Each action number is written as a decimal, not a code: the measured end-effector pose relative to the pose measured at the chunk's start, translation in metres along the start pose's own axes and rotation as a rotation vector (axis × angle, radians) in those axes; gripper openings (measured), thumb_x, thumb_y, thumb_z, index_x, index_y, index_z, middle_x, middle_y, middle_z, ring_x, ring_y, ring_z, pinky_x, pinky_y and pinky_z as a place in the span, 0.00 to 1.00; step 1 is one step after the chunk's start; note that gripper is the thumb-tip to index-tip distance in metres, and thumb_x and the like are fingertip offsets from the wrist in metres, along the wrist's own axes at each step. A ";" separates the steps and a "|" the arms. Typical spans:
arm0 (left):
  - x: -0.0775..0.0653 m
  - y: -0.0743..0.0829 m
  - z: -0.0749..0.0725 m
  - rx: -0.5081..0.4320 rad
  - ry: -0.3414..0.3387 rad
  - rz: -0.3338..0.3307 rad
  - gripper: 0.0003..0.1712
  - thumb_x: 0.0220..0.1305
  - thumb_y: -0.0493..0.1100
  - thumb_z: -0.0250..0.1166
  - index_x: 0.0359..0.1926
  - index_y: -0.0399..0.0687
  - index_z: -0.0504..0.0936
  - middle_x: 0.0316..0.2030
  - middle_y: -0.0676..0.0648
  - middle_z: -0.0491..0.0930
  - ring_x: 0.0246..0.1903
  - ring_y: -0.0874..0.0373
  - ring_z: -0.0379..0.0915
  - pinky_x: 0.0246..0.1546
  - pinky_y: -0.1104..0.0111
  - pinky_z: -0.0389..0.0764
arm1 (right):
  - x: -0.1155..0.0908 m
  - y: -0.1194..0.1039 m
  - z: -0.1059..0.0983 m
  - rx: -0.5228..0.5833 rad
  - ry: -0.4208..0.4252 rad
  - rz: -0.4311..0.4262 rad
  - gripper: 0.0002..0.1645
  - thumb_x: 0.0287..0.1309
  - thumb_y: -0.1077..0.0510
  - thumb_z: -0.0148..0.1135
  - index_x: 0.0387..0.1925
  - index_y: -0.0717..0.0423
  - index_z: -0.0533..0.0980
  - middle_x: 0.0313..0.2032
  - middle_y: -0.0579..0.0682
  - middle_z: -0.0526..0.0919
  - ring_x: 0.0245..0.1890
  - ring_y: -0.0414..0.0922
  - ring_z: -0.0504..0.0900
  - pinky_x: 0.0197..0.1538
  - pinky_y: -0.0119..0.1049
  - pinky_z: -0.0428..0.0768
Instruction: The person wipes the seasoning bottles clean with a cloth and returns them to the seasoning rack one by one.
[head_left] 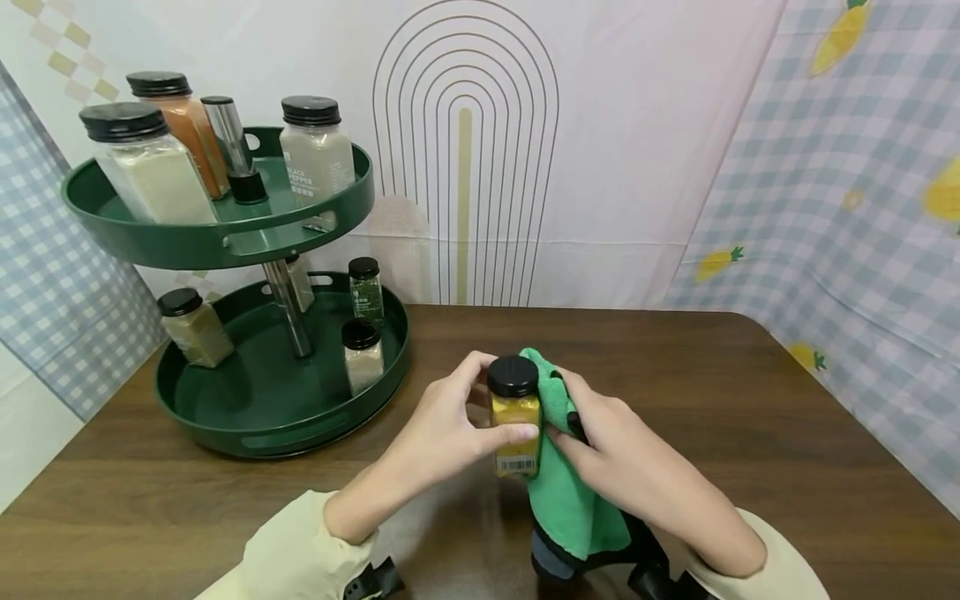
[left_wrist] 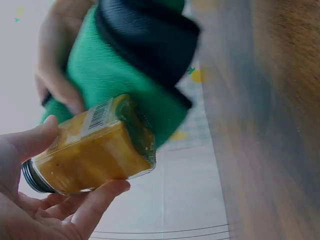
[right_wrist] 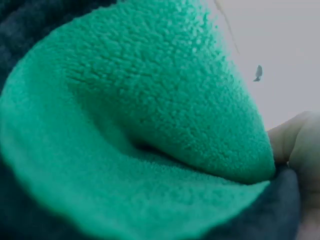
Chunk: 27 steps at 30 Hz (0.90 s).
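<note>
My left hand (head_left: 450, 417) grips a small glass spice jar (head_left: 516, 414) with a black lid and yellow contents, held upright above the table. In the left wrist view the jar (left_wrist: 95, 155) shows a barcode label, with thumb and fingers around its sides. A green cloth (head_left: 562, 467) with dark edging is bunched in my right hand (head_left: 618, 450), against the jar's right side. The cloth (right_wrist: 165, 100) fills most of the right wrist view and hides much of that hand.
On the left of the brown table (head_left: 750, 433) stands a two-tier green rack (head_left: 262, 417). Its upper tray (head_left: 165, 242) bears several larger jars and a silver grinder (head_left: 234, 150). Smaller jars, including one with green flakes (head_left: 366, 292), stand on the lower tray. Patterned cloth (head_left: 615, 150) hangs behind.
</note>
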<state>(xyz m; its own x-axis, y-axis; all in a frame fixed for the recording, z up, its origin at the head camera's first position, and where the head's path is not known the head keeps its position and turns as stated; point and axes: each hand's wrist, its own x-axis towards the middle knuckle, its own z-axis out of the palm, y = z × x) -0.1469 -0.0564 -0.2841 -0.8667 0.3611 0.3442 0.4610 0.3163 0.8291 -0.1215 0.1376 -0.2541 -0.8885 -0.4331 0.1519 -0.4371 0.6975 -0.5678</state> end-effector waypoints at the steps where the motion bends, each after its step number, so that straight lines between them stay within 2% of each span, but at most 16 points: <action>1: 0.000 -0.001 0.002 0.005 -0.005 -0.003 0.29 0.47 0.44 0.74 0.50 0.48 0.70 0.40 0.49 0.79 0.36 0.59 0.77 0.34 0.68 0.81 | -0.002 -0.002 -0.002 -0.010 0.019 0.000 0.32 0.62 0.61 0.55 0.65 0.54 0.57 0.46 0.52 0.79 0.40 0.40 0.79 0.36 0.35 0.77; 5: -0.001 -0.004 0.006 0.045 -0.009 -0.024 0.30 0.46 0.44 0.75 0.49 0.48 0.70 0.39 0.51 0.80 0.35 0.59 0.76 0.33 0.68 0.81 | -0.007 -0.007 -0.007 -0.031 0.063 -0.024 0.32 0.61 0.60 0.56 0.65 0.51 0.58 0.47 0.51 0.79 0.40 0.40 0.79 0.37 0.37 0.77; 10: -0.001 -0.006 0.008 0.086 0.013 -0.030 0.30 0.45 0.45 0.75 0.48 0.48 0.71 0.38 0.52 0.80 0.35 0.60 0.76 0.32 0.69 0.79 | -0.003 -0.003 -0.004 -0.025 0.036 -0.031 0.30 0.61 0.62 0.54 0.64 0.54 0.58 0.44 0.51 0.80 0.37 0.38 0.79 0.37 0.35 0.77; 13: -0.001 -0.005 0.007 0.064 0.019 -0.012 0.30 0.45 0.44 0.75 0.48 0.48 0.71 0.39 0.52 0.79 0.35 0.60 0.76 0.33 0.71 0.80 | 0.003 0.006 0.000 0.004 -0.024 -0.017 0.30 0.62 0.63 0.52 0.65 0.56 0.57 0.41 0.51 0.80 0.34 0.37 0.77 0.34 0.34 0.75; 17: 0.000 -0.001 0.004 0.026 0.023 -0.002 0.29 0.46 0.45 0.75 0.48 0.48 0.71 0.39 0.50 0.79 0.36 0.59 0.78 0.34 0.72 0.80 | 0.013 0.020 0.009 0.063 -0.146 0.034 0.30 0.62 0.63 0.50 0.64 0.59 0.56 0.37 0.50 0.80 0.29 0.37 0.75 0.31 0.32 0.72; 20: 0.000 0.000 0.001 0.014 0.025 -0.001 0.29 0.47 0.46 0.74 0.48 0.49 0.70 0.40 0.49 0.78 0.37 0.58 0.78 0.35 0.71 0.80 | 0.016 0.024 0.012 0.077 -0.193 0.064 0.29 0.62 0.64 0.50 0.64 0.60 0.57 0.35 0.50 0.79 0.28 0.38 0.74 0.30 0.32 0.71; 23: 0.000 0.000 -0.001 0.018 0.026 -0.005 0.28 0.47 0.47 0.74 0.48 0.50 0.70 0.39 0.50 0.79 0.37 0.58 0.78 0.35 0.68 0.81 | 0.014 0.022 0.011 0.070 -0.170 0.053 0.29 0.61 0.63 0.51 0.63 0.59 0.58 0.36 0.50 0.79 0.29 0.37 0.75 0.30 0.32 0.72; 27: 0.000 -0.002 0.001 0.025 0.014 -0.029 0.28 0.47 0.48 0.74 0.47 0.50 0.71 0.38 0.50 0.79 0.36 0.59 0.77 0.34 0.67 0.80 | 0.007 0.012 0.005 0.041 -0.083 0.016 0.30 0.61 0.63 0.53 0.64 0.56 0.58 0.39 0.50 0.80 0.31 0.37 0.76 0.32 0.31 0.74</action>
<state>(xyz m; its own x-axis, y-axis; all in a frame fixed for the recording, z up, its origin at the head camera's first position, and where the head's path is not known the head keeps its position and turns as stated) -0.1478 -0.0564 -0.2858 -0.8822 0.3391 0.3267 0.4403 0.3481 0.8276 -0.1319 0.1403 -0.2635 -0.8800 -0.4690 0.0755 -0.4149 0.6816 -0.6027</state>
